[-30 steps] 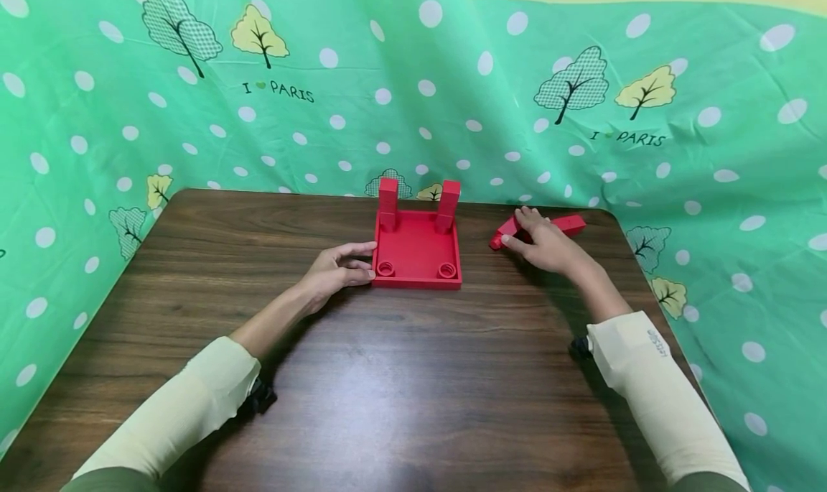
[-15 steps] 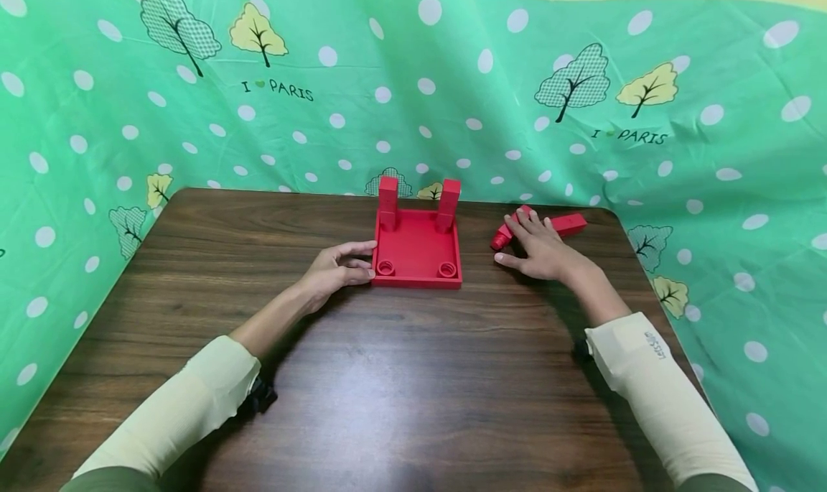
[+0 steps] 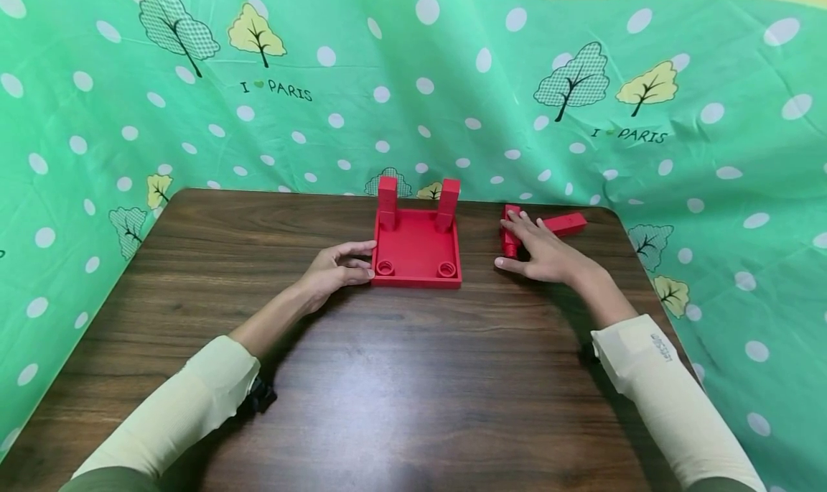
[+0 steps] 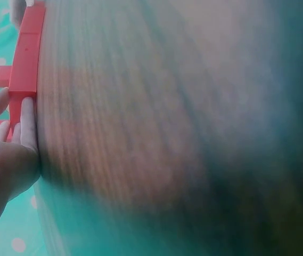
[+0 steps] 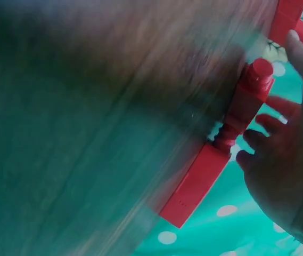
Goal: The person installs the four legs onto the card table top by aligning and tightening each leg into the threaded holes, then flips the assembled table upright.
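A red square tray-like toy tabletop [image 3: 416, 246] lies upturned near the table's back edge. Two red square legs [image 3: 388, 201] stand upright at its back corners; round threaded sockets [image 3: 385, 268] show at the front ones. My left hand [image 3: 326, 273] rests its fingertips and thumb against the tabletop's left side, also seen in the left wrist view. To the right, my right hand [image 3: 545, 251] spreads its extended fingers over a loose red leg [image 3: 510, 250], whose threaded end points toward me. Another red leg [image 3: 566, 224] lies behind that hand. Finger contact with the loose leg is partly hidden.
The dark wood-grain table [image 3: 381, 384] extends toward me in front of both hands. A green dotted cloth [image 3: 420, 118] with tree prints hangs right behind the table and along its sides.
The loose leg beneath my right hand has swung from slanted to nearly straight toward me. The right fingers have spread from around it. Left hand and tabletop stay put.
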Tool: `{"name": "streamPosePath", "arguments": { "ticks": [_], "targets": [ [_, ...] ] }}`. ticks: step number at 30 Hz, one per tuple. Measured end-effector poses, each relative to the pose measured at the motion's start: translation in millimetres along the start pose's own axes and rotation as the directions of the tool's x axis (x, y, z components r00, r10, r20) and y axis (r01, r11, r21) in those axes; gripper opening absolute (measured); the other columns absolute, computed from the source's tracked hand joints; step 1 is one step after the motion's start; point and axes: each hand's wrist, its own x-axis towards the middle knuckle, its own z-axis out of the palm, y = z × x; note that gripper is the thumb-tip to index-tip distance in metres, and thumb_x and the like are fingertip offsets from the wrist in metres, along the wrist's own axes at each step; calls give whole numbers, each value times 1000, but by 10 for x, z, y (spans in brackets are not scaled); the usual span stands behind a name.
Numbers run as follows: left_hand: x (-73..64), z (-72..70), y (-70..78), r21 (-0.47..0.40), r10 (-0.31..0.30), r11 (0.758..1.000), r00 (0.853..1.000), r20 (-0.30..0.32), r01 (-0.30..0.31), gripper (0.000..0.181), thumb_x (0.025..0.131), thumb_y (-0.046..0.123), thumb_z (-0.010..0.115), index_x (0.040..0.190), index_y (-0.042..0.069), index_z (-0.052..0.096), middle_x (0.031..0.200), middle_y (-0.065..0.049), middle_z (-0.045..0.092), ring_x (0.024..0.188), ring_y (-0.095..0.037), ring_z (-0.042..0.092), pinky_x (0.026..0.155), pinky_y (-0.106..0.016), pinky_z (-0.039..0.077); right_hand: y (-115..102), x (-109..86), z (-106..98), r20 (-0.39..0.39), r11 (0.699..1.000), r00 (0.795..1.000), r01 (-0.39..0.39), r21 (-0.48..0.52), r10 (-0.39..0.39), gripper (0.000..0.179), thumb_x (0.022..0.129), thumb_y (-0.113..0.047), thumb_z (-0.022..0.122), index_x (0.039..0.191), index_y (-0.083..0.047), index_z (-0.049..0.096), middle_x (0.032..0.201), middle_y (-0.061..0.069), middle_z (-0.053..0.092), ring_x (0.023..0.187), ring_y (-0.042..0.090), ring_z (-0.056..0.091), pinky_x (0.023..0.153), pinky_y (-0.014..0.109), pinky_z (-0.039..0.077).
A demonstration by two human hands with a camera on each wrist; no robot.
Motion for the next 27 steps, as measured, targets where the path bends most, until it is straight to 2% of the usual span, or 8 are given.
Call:
{"name": "streamPosePath", "arguments": {
  "ticks": [7,11,14,19,24,27],
  "targets": [
    [5,1,0,10,11,1000,1000,1,-11,72,99,-10,76,165,10,58,165,-20,57,114,-8,72,92,-22,68,-189,-16,35,8,996,996,-89,0,89,113,109,-67,63,180,-1,5,190,23,-2,178,45,-3,144,66,11],
    [6,4,-7,6,12,1000,1000,1,-12,72,99,-10,76,165,10,58,164,-20,57,113,-8,72,92,-22,68,-267,4,45,40,992,991,-126,-9,126,117,109,-71,58,179,3,0,189,26,-9,176,50,-8,144,68,8],
    [6,6,-13,4,8,1000,1000,2,-8,72,99,-10,75,166,10,58,165,-21,56,113,-8,72,93,-23,68,-261,7,59,62,993,991,-115,-18,116,119,109,-72,58,178,6,0,188,28,-11,175,52,-10,144,69,3],
    [7,0,-14,2,10,1000,1000,3,-10,72,99,-11,75,166,10,58,166,-21,56,113,-7,73,93,-23,68,-187,-21,60,74,997,995,-70,-22,72,119,107,-70,65,180,0,3,190,23,-6,176,49,-10,144,68,1],
    [11,-6,-13,4,14,1000,1000,-1,-14,72,99,-11,75,165,9,58,164,-20,56,113,-8,72,92,-22,68,-125,-76,38,67,999,997,-40,-12,40,113,105,-66,71,181,-5,15,192,18,4,177,47,-4,145,67,3],
    [10,-2,-10,2,9,1000,1000,1,-9,72,99,-11,75,166,9,58,164,-20,56,114,-8,71,93,-22,68,-85,-130,29,67,999,997,-34,-2,35,111,104,-65,73,182,-9,17,191,18,8,177,47,-1,144,68,6]
  ]
}}
